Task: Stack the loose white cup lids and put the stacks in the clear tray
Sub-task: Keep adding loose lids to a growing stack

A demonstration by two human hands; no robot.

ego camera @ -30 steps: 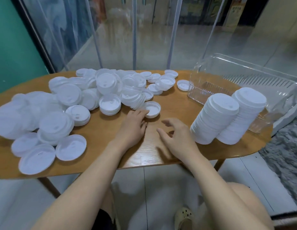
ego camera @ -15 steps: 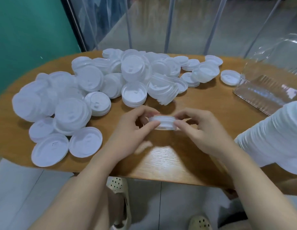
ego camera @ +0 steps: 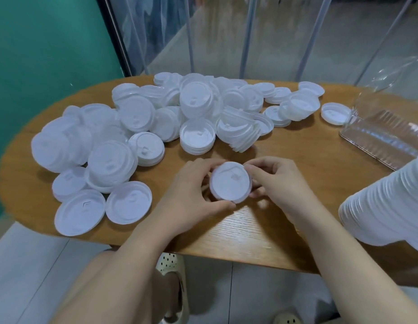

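Observation:
A single white cup lid [ego camera: 230, 182] is held just above the wooden table [ego camera: 238, 232], its flat top tilted toward me. My left hand [ego camera: 191, 195] grips its left rim with thumb and fingers. My right hand [ego camera: 278, 181] pinches its right rim. A big heap of loose white lids [ego camera: 156, 118] covers the left and back of the table. Tall leaning stacks of lids [ego camera: 388, 206] stand at the right edge. The clear tray [ego camera: 385, 136] lies at the back right, cut off by the frame.
Two flat lids [ego camera: 105, 206] lie near the table's front left edge. A lone lid [ego camera: 335, 113] rests beside the tray. Glass panels and metal poles stand behind the table; a green wall is on the left. My feet in pale clogs show below.
Both hands lifted a lid from the table and turned it from edge-on to top facing me. The view shifted left and down, cutting off the tray and stacks.

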